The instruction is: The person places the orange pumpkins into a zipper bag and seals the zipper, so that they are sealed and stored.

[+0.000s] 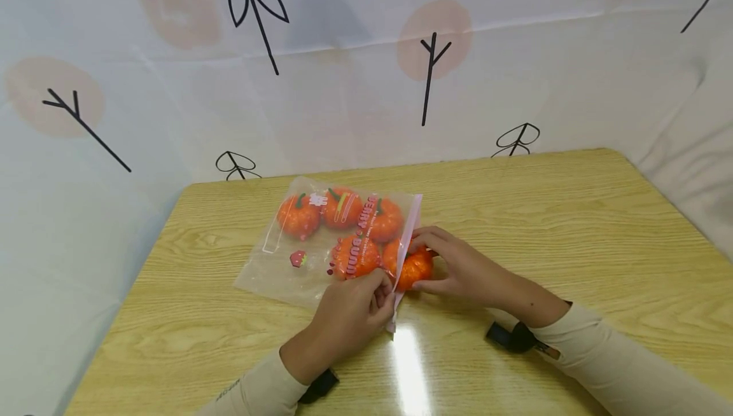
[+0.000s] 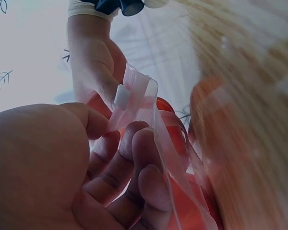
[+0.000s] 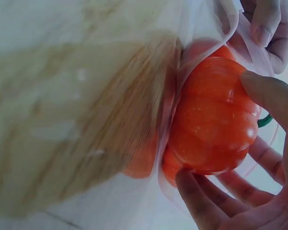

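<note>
A clear zip bag (image 1: 266, 279) with pink print lies on the table, several small orange toy pumpkins (image 1: 299, 217) inside it. My left hand (image 1: 350, 311) pinches the near end of its pink zip edge (image 1: 408, 231), close to the white slider (image 2: 121, 97). At the bag's mouth, my right hand (image 1: 460, 266) grips another orange pumpkin (image 3: 213, 115), thumb on one side and fingers on the other. That pumpkin is partly inside the opening, its green stem (image 3: 265, 120) facing the palm. The film overlaps its inner side.
Under everything is a wood-grain table (image 1: 550, 225). A white cloth (image 1: 343, 110) with plant drawings hangs behind its far edge. Dark wrist straps (image 1: 515, 338) sit on both forearms, over light sleeves. Bright glare (image 1: 409, 371) marks the tabletop near the left hand.
</note>
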`<state>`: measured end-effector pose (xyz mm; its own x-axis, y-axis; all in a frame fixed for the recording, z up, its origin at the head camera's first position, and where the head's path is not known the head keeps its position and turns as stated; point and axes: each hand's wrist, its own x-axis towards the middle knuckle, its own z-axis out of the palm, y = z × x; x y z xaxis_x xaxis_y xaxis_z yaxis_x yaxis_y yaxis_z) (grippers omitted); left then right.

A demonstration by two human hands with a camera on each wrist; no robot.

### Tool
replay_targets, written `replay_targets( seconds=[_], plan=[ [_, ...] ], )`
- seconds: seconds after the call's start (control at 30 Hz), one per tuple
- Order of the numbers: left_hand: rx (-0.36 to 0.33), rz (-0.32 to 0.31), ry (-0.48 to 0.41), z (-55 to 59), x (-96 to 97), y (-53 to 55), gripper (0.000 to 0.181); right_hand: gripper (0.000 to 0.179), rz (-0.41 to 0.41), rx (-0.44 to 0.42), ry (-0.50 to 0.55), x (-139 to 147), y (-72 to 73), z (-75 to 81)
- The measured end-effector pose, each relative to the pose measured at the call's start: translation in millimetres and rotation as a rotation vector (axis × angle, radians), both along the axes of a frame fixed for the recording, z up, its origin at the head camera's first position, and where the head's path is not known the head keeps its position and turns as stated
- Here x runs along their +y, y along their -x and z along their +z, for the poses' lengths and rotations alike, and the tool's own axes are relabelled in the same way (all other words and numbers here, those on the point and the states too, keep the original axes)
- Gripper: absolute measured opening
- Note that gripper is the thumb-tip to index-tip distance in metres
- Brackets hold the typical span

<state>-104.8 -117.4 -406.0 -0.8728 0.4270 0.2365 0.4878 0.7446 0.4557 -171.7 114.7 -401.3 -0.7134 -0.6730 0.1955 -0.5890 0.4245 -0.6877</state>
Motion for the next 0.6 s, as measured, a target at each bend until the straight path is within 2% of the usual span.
replay_targets(
  seconds=[0.13, 0.33, 0.47, 0.6],
  plan=[
    [0.002, -0.004, -0.002, 0.4, -0.1, -0.1, 0.012, 0.047, 0.031, -0.051, 0.001, 0.0, -0.4, -0.9],
    [0.022, -0.004, -0.004, 0.0, -0.3, -0.4, 0.012, 0.055, 0.051, -0.061, -0.040, 1.6, 0.1, -2.5],
    [0.026, -0.004, -0.006, -0.2, -0.3, -0.2, 0.011, 0.054, 0.063, -0.125, -0.007, 1.1, 1.3, -3.2],
    [0.018, -0.001, -0.004, -0.3, -0.4, -0.3, 0.012, 0.053, 0.050, -0.231, 0.038, -0.3, 1.8, -3.4]
  ],
)
